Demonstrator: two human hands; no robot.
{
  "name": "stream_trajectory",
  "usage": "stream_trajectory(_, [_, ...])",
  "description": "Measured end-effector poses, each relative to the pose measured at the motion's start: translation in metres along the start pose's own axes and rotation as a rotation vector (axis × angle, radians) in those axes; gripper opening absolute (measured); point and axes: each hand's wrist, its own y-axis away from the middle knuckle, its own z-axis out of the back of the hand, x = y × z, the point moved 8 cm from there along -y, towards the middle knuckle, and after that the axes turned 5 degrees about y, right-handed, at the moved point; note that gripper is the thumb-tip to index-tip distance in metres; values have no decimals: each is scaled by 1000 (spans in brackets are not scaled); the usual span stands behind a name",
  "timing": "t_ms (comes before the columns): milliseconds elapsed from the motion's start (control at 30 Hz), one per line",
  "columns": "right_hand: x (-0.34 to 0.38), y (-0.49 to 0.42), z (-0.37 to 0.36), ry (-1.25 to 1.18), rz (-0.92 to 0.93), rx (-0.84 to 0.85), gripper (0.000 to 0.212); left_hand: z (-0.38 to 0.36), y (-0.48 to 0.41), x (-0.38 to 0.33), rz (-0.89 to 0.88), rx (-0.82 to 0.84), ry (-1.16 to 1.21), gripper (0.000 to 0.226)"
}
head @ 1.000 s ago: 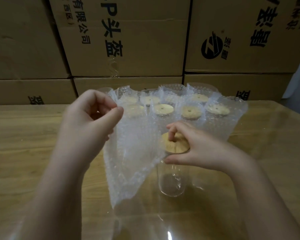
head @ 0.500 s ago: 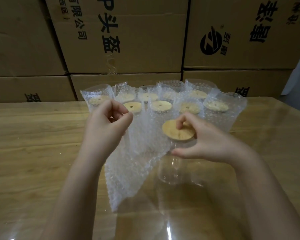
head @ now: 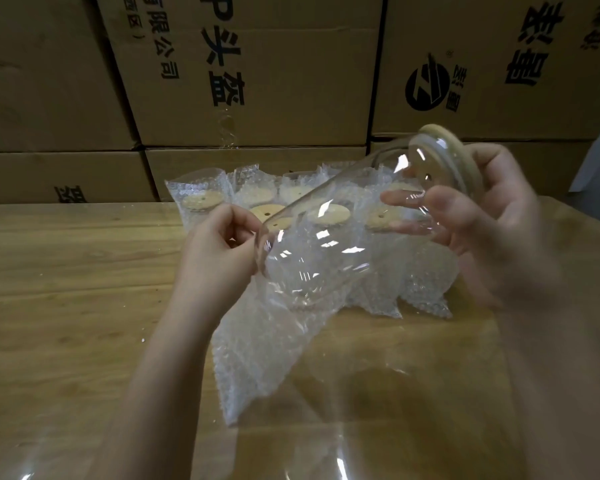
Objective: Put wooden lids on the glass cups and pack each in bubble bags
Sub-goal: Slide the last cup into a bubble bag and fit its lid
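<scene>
- My right hand [head: 492,230] grips the clear glass cup [head: 326,244] near its top. The fingers [head: 440,202] curl round the near side of the glass, and my thumb lies by the rim of the round wooden lid [head: 444,147] that caps it.
- The cup is held above the wooden surface [head: 66,289], tilted on its side. The lid end is high and to the far right; the base is low and to the left, just beside my left hand [head: 219,258].
- My left fingers [head: 236,220] pinch the top edge of the clear bubble bag [head: 257,358], which hangs down to the surface.
- I cannot tell whether the base has entered the bag's mouth.
- Farther off, a row of bagged, lidded cups [head: 201,199] stands before stacked brown cardboard boxes [head: 274,81].
</scene>
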Motion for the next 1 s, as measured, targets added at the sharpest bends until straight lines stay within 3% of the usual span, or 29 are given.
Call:
stream_trajectory(267, [-5,4,-4,160,-64,14,52,-2,-2,2,43,41,166,16])
stream_trajectory(367, [5,10,-8,391,-70,1,50,-13,2,0,46,92,203,15])
stream_trajectory(500, [42,19,-7,716,92,-70,55,-50,16,-4,84,181,432,20])
stream_trajectory(633, [64,23,1,678,239,-104,52,-78,26,1,164,180,773,19])
stream_trajectory(767, [40,18,-8,704,74,-29,52,-76,24,10,137,168,621,19])
stream_trajectory(1000, [-23,16,-44,875,-133,302,55,-58,13,17,76,187,433,16])
